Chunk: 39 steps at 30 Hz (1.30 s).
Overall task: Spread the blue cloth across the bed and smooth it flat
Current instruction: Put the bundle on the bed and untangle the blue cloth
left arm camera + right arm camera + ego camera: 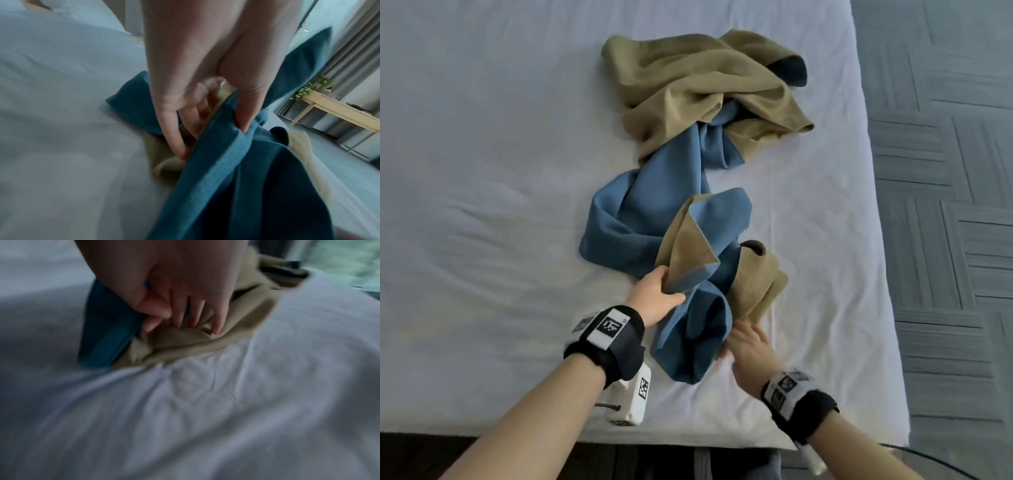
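While bunched on the bed (482,171), blue cloth (640,209) tan-backed, left hand (655,298) pinching a folded edge, right hand (751,346) fingers curled into tan folds.

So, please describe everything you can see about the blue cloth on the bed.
The blue cloth is two-sided: blue on one face, tan on the other, soft and matte like a woven fabric. It lies twisted and bunched along the white bed, nearer its right edge, not yet spread. The far end is mostly tan side up. The left hand pinches a folded edge at the near end; the right hand touches the tan bunch beside it.
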Available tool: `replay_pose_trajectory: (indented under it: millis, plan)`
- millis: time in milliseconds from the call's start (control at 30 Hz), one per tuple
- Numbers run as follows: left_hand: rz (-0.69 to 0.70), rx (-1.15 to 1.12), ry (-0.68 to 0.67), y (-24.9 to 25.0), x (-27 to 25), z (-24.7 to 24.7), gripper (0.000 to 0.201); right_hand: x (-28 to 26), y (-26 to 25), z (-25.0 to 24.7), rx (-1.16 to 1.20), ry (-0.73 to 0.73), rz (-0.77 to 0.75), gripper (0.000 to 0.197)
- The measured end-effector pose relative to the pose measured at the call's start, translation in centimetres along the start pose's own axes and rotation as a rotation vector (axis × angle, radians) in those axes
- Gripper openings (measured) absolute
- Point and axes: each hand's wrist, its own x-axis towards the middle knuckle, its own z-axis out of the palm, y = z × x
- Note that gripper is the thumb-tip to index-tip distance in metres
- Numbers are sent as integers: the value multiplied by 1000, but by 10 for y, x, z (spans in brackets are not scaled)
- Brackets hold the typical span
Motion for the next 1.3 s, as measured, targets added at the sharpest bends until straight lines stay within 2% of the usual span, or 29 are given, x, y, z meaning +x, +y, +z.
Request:
replay_pose_trajectory:
  millis: [67, 133, 167, 200, 233, 300, 333, 367, 433, 533, 600, 700, 767, 833, 867, 900, 967, 1000, 1033, 1100, 1167, 1233, 1300]
  plan:
    - [6, 58, 14, -17, -10, 1, 35, 0, -4, -12, 320, 169, 198, 16]
    - [-39, 62, -1, -41, -22, 1, 37, 0, 0, -16, 530, 160, 319, 50]
    - [-63, 50, -10, -54, -29, 2, 36, -1, 0, -17, 539, 123, 319, 65]
    - [-84, 26, -17, -66, -36, 3, 34, -3, -3, -15, 456, 62, 297, 69]
    - [-104, -5, -27, -78, -42, 5, 32, -4, -7, -9, 341, -2, 269, 62]
    - [-149, -87, -41, -98, -53, 10, 27, -10, -19, 11, 166, -16, 198, 18]
    - [-170, -132, -38, -106, -58, 14, 26, -13, -23, 21, 125, 4, 181, 5]
    - [-191, -166, -24, -113, -61, 17, 25, -16, -25, 30, 99, 28, 184, 12]
    - [-231, -205, 57, -127, -66, 19, 22, -25, -16, 40, 36, -14, 228, 15]
    - [-308, -208, 221, -149, -73, 14, 14, -47, 27, 46, -129, -230, 341, 27]
    - [-363, -225, 277, -163, -81, 14, 12, -66, 58, 47, -174, -317, 409, 32]
    - [-473, -283, 267, -179, -100, 30, 23, -91, 87, 51, -141, -378, 416, 30]
    - [-559, -308, 225, -190, -116, 49, 23, -101, 91, 52, -66, -392, 402, 28]
    - [-584, -315, 209, -197, -133, 67, 16, -104, 87, 52, 21, -285, 381, 30]
    - [-571, -281, 212, -200, -141, 71, 7, -103, 83, 50, 95, -186, 374, 32]
    - [-545, -223, 231, -201, -148, 73, 6, -101, 77, 48, 180, -84, 369, 35]
    - [-465, -161, 313, -202, -156, 68, 13, -94, 62, 43, 317, 101, 343, 54]
    - [-411, -168, 372, -199, -159, 64, 11, -88, 53, 41, 363, 161, 320, 67]
    - [-369, -175, 441, -197, -158, 59, 20, -82, 44, 39, 392, 193, 296, 79]
    - [-363, -117, 591, -189, -148, 49, 55, -68, 27, 38, 373, 198, 269, 100]
    - [-342, 49, 725, -173, -137, 39, 70, -54, 17, 42, 277, 168, 280, 112]
    - [-223, 141, 810, -154, -125, 31, 65, -45, 12, 49, 178, 101, 322, 112]
    - [-103, 147, 827, -139, -110, 24, 51, -41, 9, 59, 42, 64, 358, 100]
